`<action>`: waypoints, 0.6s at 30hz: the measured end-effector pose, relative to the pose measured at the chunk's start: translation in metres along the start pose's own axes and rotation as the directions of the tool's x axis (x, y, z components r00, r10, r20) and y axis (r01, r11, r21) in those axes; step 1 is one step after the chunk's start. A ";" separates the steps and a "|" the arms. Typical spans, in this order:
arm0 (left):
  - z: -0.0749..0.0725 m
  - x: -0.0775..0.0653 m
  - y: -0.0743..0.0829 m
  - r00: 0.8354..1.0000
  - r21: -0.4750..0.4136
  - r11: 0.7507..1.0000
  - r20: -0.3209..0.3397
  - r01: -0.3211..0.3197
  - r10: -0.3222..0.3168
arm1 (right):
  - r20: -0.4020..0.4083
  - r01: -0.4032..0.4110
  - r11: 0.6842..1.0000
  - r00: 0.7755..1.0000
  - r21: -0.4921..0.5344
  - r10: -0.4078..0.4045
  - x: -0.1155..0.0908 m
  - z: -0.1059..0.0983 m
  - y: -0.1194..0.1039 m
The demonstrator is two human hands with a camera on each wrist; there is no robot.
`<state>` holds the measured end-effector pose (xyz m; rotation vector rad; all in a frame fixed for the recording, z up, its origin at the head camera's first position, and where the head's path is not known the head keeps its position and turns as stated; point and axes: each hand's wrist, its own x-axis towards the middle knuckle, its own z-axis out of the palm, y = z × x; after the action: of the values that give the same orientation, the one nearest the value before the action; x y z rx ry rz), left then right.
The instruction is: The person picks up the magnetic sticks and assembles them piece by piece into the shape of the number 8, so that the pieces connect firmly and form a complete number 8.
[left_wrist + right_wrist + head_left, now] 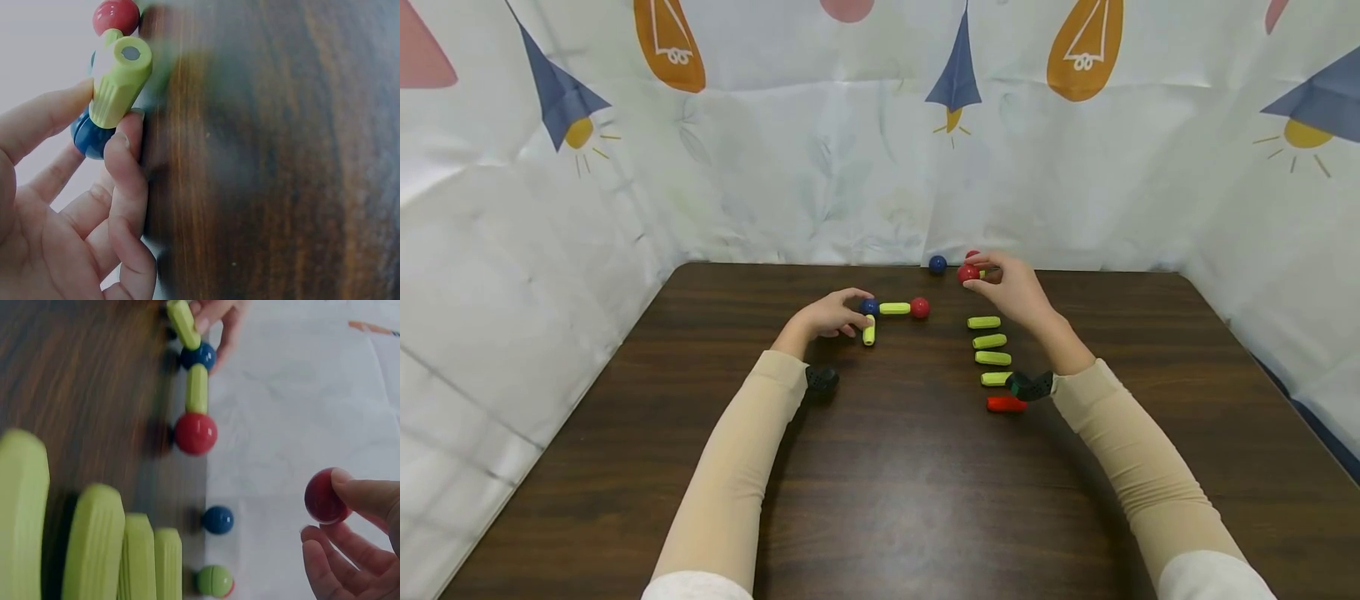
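Observation:
My left hand (829, 316) pinches a yellow-green magnetic rod (119, 87), which has a grey disc in its free end. That rod is joined to a blue ball (869, 307), and the fingers lie around the joint. From the blue ball a second yellow-green rod (894, 308) runs right to a red ball (920, 307). My right hand (1011, 287) holds another red ball (326, 496) between thumb and fingers, above the far edge of the table. Near it are a loose blue ball (937, 264) and a green ball (214, 581), with more red showing behind the green one.
Several yellow-green rods (992, 358) lie in a column below the right hand, with a red rod (1006, 404) at the near end. The brown table (880, 500) meets a patterned white cloth (820, 183) at the back.

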<state>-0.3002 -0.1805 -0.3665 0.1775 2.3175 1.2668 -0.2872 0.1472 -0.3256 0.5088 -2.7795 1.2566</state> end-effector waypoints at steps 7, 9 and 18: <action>-0.004 0.000 0.001 1.000 -0.002 1.000 -0.004 -0.003 0.003 | 0.056 0.033 0.999 0.998 0.021 -0.034 -0.004 0.013 -0.016; -0.005 0.000 0.000 1.000 -0.007 1.000 -0.003 -0.004 0.004 | 0.073 0.050 0.999 0.996 0.019 -0.051 -0.004 0.019 -0.020; -0.002 0.002 0.000 0.999 -0.029 0.999 -0.006 0.043 -0.043 | 0.153 0.085 0.995 0.984 0.058 -0.093 -0.007 0.054 -0.034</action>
<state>-0.3030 -0.1807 -0.3665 0.1140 2.2945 1.2809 -0.2648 0.0885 -0.3390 0.7577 -2.8172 1.3264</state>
